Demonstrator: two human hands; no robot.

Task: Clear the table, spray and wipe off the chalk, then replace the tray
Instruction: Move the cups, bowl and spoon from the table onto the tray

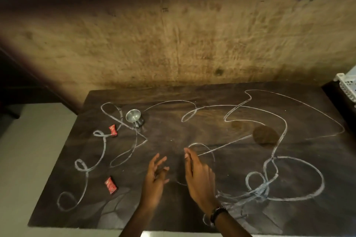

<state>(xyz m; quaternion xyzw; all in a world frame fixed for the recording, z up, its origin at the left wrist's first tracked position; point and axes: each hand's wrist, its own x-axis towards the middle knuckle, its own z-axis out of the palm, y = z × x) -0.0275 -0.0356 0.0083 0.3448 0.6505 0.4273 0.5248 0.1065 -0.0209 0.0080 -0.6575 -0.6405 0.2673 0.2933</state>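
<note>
A dark wooden table is covered with looping white chalk lines. On it stand a small steel cup at the back left and two red packets, one near the cup and one at the front left. A brown round pad lies at the right. My left hand and my right hand hover over the table's middle front, fingers apart, holding nothing. No tray is in view.
A rough brown wall rises behind the table. A white plastic basket sits at the far right edge on a dark surface. Pale floor shows to the left of the table.
</note>
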